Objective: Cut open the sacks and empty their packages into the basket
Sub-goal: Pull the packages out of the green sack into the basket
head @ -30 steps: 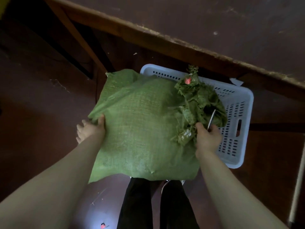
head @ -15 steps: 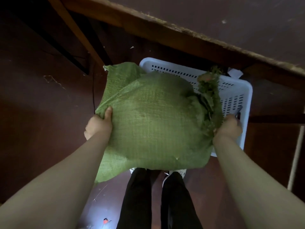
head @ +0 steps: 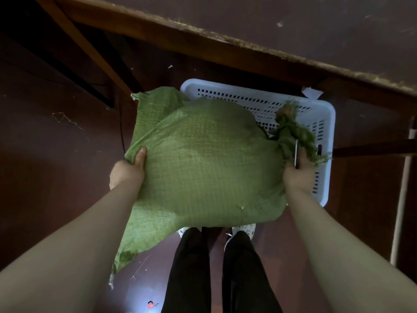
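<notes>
A bulging green woven sack (head: 203,159) is held up in front of me, partly over a white slotted plastic basket (head: 325,118) on the floor. My left hand (head: 127,172) grips the sack's left edge, thumb on top. My right hand (head: 297,175) grips the right side below the sack's frayed, bunched neck (head: 291,129), and also holds a thin blade (head: 296,152) that points up along the neck. The sack's contents are hidden.
A dark wooden table edge (head: 248,48) runs diagonally above the basket, with a table leg (head: 90,46) at the left. A pale pole (head: 402,199) stands at the right. My legs and white shoes (head: 243,229) are below the sack. The floor is dark red.
The sack has been lifted and turned, its bunched neck swinging right over the basket. My right hand shifted from the sack's front to its right side; the blade shows again.
</notes>
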{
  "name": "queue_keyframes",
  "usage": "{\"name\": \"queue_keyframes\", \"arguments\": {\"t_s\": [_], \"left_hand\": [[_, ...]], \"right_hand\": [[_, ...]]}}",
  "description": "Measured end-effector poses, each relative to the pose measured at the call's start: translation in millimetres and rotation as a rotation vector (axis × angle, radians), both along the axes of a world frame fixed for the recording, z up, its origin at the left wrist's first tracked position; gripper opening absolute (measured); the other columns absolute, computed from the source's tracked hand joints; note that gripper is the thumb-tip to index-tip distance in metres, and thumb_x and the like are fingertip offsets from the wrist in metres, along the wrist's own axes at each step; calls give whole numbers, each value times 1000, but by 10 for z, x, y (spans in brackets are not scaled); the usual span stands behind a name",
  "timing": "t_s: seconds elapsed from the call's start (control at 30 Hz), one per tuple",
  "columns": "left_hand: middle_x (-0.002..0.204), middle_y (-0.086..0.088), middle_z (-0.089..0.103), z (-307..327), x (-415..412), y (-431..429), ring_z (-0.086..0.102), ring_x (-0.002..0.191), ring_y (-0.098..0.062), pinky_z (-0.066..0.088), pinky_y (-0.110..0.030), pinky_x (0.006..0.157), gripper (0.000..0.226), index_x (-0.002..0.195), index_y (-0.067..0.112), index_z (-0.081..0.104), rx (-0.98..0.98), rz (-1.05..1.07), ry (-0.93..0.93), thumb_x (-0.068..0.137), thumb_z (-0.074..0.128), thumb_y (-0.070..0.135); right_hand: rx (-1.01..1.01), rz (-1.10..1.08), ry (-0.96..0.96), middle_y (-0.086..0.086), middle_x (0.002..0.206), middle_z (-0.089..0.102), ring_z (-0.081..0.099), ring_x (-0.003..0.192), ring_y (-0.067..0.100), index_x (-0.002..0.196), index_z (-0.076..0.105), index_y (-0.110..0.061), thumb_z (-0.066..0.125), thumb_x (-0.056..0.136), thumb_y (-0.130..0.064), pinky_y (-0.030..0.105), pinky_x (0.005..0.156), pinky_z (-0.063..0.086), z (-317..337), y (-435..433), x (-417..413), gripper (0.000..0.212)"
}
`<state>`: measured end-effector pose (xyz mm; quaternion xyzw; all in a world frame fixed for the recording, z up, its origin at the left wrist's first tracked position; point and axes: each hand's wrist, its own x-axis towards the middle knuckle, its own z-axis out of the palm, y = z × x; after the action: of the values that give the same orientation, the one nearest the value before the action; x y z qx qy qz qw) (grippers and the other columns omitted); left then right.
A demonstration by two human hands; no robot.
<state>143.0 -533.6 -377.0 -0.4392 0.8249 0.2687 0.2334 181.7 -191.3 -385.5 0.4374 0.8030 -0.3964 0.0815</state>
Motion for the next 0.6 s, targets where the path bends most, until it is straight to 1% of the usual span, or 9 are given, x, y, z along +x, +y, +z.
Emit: {"name": "queue_keyframes", "arguments": {"t_s": [0.03, 0.1, 0.17, 0.27, 0.33, 0.4, 0.47, 0.53, 0.6], "left_hand": [[116, -20, 60, 9, 4, 6, 56, 107, -38, 44, -40, 83, 74, 118, 3, 55, 2, 1, 3, 84, 45, 68], [117, -20, 59, 30, 14, 22, 56, 109, -39, 43, -40, 84, 76, 120, 2, 56, 7, 13, 13, 84, 46, 68], [118, -19, 59, 52, 26, 30, 55, 109, -39, 43, -39, 84, 78, 119, 1, 56, 17, 51, 22, 84, 45, 70], [121, -20, 58, 86, 32, 43, 53, 113, -38, 41, -38, 91, 73, 120, 1, 57, 26, 124, 39, 88, 39, 64], [122, -23, 57, 113, 43, 67, 52, 114, -39, 40, -39, 94, 64, 119, -1, 58, 8, 133, 62, 93, 36, 53], [118, -22, 59, 148, 66, 84, 53, 111, -39, 41, -37, 89, 56, 116, 0, 60, 3, 147, 88, 94, 37, 46], [114, -18, 61, 191, 85, 80, 56, 106, -37, 41, -34, 83, 46, 113, 3, 63, 24, 168, 117, 93, 43, 40], [114, -14, 64, 260, 71, 71, 59, 104, -34, 45, -33, 84, 36, 117, 11, 66, 79, 206, 160, 90, 51, 30], [116, -9, 65, 371, 22, 83, 60, 106, -29, 48, -30, 89, 32, 117, 16, 67, 150, 274, 210, 86, 60, 20]], "right_hand": [[11, 4, 22, 7, 141, 49, 45, 128, 29, 145, 39, -25, 45, 96, -19, 38, 106, 37, 17, -2, 48, 49], [18, -55, 13, 10, 126, 60, 53, 117, 31, 133, 54, -15, 51, 95, -25, 36, 93, 43, 8, -37, 201, 39], [-44, -211, -77, 11, 111, 63, 58, 106, 31, 121, 59, -5, 60, 90, -36, 35, 83, 44, -29, -116, 358, 44], [-242, -429, -212, 11, 115, 61, 59, 106, 31, 119, 58, 0, 74, 75, -46, 41, 93, 49, -163, -274, 540, 65], [-262, -470, -191, 14, 117, 64, 62, 102, 31, 113, 62, 2, 78, 75, -36, 44, 93, 51, -236, -364, 556, 56], [-226, -424, -145, 15, 113, 65, 61, 96, 27, 110, 63, 3, 73, 82, -24, 40, 90, 51, -233, -401, 478, 40], [-208, -388, -90, 12, 108, 63, 59, 96, 26, 114, 62, 4, 62, 91, -26, 36, 89, 49, -157, -403, 368, 37], [-193, -359, -94, 15, 109, 63, 60, 102, 31, 115, 62, 2, 55, 95, -33, 42, 93, 49, -88, -339, 303, 41], [-207, -367, -110, 16, 109, 64, 61, 101, 34, 112, 63, 0, 55, 94, -33, 47, 93, 50, 0, -260, 284, 38]]}}
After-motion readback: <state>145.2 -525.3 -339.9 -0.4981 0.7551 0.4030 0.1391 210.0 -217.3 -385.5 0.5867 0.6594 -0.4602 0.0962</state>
